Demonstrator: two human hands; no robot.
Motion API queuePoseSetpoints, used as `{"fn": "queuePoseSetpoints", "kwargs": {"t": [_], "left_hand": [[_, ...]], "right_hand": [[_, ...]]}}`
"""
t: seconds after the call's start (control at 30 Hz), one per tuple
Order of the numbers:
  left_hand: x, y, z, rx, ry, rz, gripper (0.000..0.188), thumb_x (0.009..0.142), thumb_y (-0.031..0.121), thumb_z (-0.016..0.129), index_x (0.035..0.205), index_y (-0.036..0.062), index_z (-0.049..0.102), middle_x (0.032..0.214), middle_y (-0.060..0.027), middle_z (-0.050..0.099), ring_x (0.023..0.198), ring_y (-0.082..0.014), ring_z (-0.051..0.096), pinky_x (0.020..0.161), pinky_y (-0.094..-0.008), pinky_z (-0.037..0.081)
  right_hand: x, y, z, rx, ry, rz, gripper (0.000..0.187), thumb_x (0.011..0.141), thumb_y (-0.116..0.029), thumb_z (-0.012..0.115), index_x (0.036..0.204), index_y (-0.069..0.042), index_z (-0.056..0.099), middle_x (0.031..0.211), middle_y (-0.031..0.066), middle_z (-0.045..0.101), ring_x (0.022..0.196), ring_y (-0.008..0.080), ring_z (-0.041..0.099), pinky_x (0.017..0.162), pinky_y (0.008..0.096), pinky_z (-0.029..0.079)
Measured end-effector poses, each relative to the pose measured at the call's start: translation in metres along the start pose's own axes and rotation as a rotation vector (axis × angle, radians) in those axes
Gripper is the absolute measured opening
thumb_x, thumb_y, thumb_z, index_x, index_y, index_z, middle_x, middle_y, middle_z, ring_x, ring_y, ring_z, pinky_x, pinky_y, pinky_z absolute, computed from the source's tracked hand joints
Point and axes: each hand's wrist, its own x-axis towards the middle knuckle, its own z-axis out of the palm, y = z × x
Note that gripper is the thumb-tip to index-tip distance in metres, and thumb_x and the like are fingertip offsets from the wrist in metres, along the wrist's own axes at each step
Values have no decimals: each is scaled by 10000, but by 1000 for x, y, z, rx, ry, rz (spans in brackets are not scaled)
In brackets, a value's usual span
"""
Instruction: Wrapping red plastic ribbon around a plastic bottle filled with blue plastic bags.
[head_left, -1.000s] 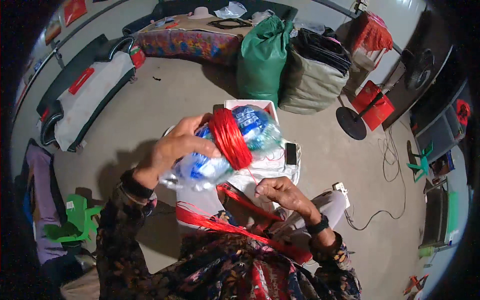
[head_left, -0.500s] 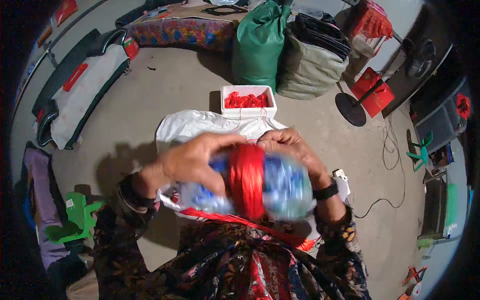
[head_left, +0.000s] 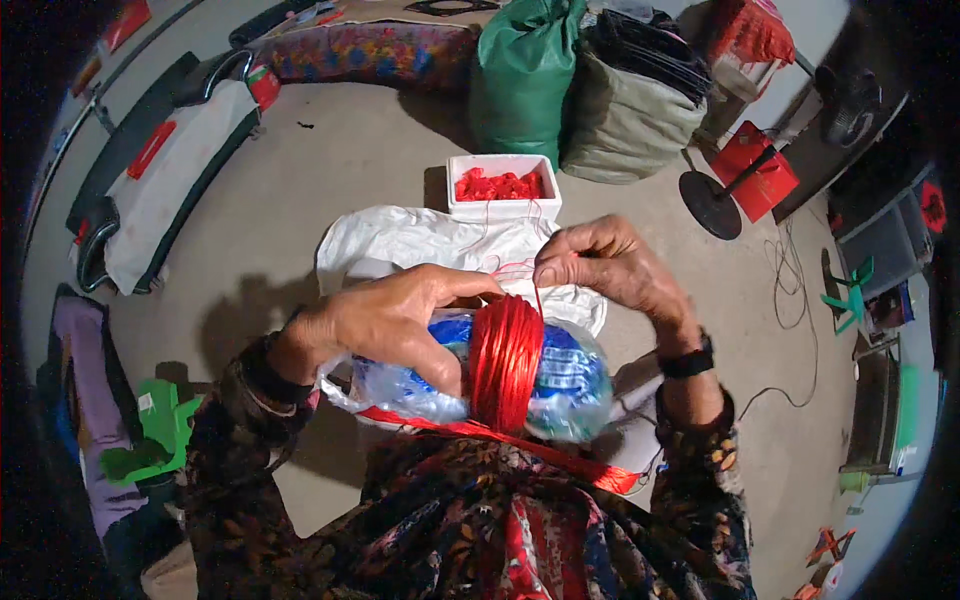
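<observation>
A clear plastic bundle with blue contents (head_left: 573, 375) lies across my lap area. Round its middle runs a thick band of wound red string (head_left: 507, 365). My left hand (head_left: 385, 322) grips the bundle's left part, thumb on the near side and fingers over the top beside the band. Above the band's right edge, my right hand (head_left: 620, 268) pinches a thin red strand between thumb and fingertips; the strand runs taut down to the band. Loose strands trail toward a white foam box (head_left: 505, 209) holding tangled red string (head_left: 490, 186). A flat red hank (head_left: 590, 470) stretches below the bundle.
White sheeting (head_left: 400, 235) lies under and beyond the bundle. Farther off stand a green sack (head_left: 522, 90), a beige sack (head_left: 625, 130) and a floor fan (head_left: 710, 205). A green plastic chair (head_left: 160, 430) is at left; a cable (head_left: 800, 330) crosses the floor at right.
My right hand has lifted up and right from the band, drawing the strand out. The bundle, blurred before, now shows sharply; my left hand stays on it.
</observation>
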Motion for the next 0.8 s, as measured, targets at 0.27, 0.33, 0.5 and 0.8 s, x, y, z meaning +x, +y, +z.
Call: {"fn": "queuePoseSetpoints", "kwargs": {"t": [0.27, 0.33, 0.5, 0.8], "left_hand": [[-39, -39, -32, 125, 610, 248, 584, 743, 280, 680, 1229, -13, 542, 1219, -154, 621, 1113, -215, 608, 1008, -380, 453], [-39, -49, -48, 223, 597, 268, 553, 748, 229, 675, 1229, -8, 537, 1191, -129, 631, 1103, -202, 605, 1001, -358, 444], [7, -39, -19, -84, 285, -110, 617, 651, 191, 793, 1198, 21, 566, 1048, -101, 647, 1008, -169, 593, 907, -318, 464], [-21, -15, 1, -431, 148, -63, 878, 613, 153, 746, 1412, -7, 418, 1350, -119, 523, 1253, -195, 469, 1094, -339, 325]], "right_hand": [[-12, 74, 59, 116, -11, 1, 255, 982, -240, 580, 943, -18, 700, 875, 13, 714, 797, 102, 619, 750, 288, 496], [-17, 15, 52, -43, -55, -53, 224, 960, -214, 613, 951, -6, 695, 855, 49, 703, 801, 111, 621, 741, 284, 493], [-7, -41, 8, -263, -81, -161, 200, 910, -180, 680, 921, 19, 694, 829, 62, 703, 759, 105, 616, 701, 266, 491], [-10, 110, 60, 325, 158, -113, 195, 937, -209, 651, 1012, -40, 713, 933, -12, 709, 860, 85, 624, 809, 256, 507]]}}
